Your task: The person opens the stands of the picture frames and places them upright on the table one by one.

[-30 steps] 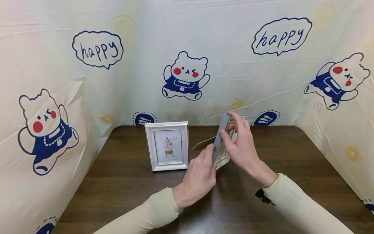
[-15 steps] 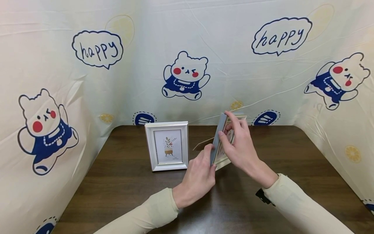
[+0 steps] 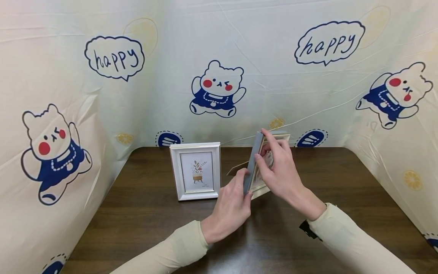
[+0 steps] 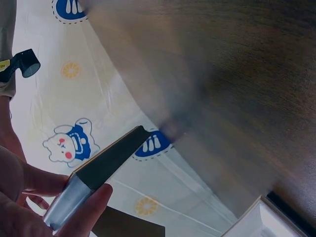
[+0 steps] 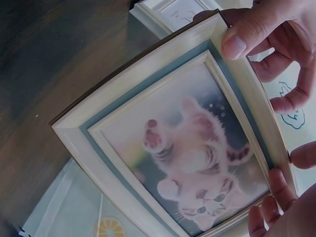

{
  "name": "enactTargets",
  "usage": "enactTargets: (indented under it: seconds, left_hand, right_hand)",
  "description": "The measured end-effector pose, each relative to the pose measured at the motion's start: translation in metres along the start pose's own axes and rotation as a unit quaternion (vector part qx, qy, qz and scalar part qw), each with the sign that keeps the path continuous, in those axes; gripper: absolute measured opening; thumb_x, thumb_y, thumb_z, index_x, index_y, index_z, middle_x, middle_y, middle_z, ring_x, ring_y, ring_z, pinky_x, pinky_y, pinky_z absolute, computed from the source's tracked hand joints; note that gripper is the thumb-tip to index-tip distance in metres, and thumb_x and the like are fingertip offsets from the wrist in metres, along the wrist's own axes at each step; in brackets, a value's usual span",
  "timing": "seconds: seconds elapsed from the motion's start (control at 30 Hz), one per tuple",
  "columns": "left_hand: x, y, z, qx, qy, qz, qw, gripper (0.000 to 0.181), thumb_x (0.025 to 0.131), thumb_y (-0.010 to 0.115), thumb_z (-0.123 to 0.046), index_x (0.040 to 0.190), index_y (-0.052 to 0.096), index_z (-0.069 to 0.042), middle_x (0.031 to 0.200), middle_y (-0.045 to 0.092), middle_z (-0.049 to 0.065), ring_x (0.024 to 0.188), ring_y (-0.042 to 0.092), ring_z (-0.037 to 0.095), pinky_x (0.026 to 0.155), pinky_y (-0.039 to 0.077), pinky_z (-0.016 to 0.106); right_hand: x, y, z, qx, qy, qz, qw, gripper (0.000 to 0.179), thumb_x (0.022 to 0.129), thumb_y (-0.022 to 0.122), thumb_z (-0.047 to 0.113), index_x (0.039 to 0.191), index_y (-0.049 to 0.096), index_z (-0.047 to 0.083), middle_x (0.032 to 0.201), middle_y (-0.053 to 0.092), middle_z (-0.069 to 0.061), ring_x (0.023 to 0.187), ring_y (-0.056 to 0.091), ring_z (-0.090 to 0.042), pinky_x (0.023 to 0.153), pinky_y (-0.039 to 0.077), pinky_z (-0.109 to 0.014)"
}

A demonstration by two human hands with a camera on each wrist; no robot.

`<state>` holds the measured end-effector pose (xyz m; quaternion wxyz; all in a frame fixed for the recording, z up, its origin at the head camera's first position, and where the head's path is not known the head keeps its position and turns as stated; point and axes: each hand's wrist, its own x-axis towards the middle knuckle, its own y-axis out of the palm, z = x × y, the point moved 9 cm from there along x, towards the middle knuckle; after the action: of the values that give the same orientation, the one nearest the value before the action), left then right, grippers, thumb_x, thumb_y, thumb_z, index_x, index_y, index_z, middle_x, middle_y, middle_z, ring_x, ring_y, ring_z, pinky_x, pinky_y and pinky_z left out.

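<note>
Both my hands hold a photo frame (image 3: 252, 161), tilted, its narrow blue-grey side edge towards me. The right wrist view shows its cream and grey-blue border around a kitten picture (image 5: 197, 148), upside down there. My left hand (image 3: 228, 211) pinches the lower near corner, thumb in front. My right hand (image 3: 282, 173) holds the upper part, thumb on the side edge, index finger at the top corner, other fingers bent in front of the picture. Behind the frame a brown stand flap (image 3: 238, 168) sticks out to the left. The left wrist view shows the left fingers on the side edge (image 4: 71, 200).
A white photo frame (image 3: 196, 195) with a potted-plant print stands upright on the dark wooden table (image 3: 147, 228), just left of the held frame. A pale curtain (image 3: 273, 91) printed with bears surrounds the table at the back and sides.
The held photo frame has shifted slightly left at its top and near edge, turning its front a little more into view. Both hands move left with it. The white frame has not moved.
</note>
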<state>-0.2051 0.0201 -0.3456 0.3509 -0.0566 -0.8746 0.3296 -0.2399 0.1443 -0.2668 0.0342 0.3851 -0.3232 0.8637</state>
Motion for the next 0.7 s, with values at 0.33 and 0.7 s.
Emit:
enactTargets:
  seconds: [0.33,0.7]
  left_hand:
    - [0.0,0.0,0.002,-0.009,-0.008,-0.005,0.9999,0.062,0.088,0.077,0.007,0.14,0.044,-0.002,0.115,0.067,0.014,0.093,0.07,0.023,0.079,0.06,0.039]
    - [-0.001,0.0,0.003,-0.012,-0.013,-0.01,0.9998,0.062,0.088,0.077,0.007,0.14,0.045,-0.004,0.114,0.068,0.012,0.091,0.07,0.022,0.077,0.059,0.038]
  right_hand:
    - [0.0,-0.005,0.002,0.004,-0.036,0.006,0.9993,0.073,0.096,0.07,0.002,0.162,0.038,0.002,0.099,0.069,-0.011,0.11,0.048,-0.033,0.096,0.038,-0.047]
    - [0.0,-0.021,-0.01,-0.009,-0.025,-0.022,0.9994,0.064,0.094,0.066,-0.003,0.156,0.048,0.003,0.096,0.067,-0.011,0.102,0.049,-0.033,0.092,0.036,-0.046]
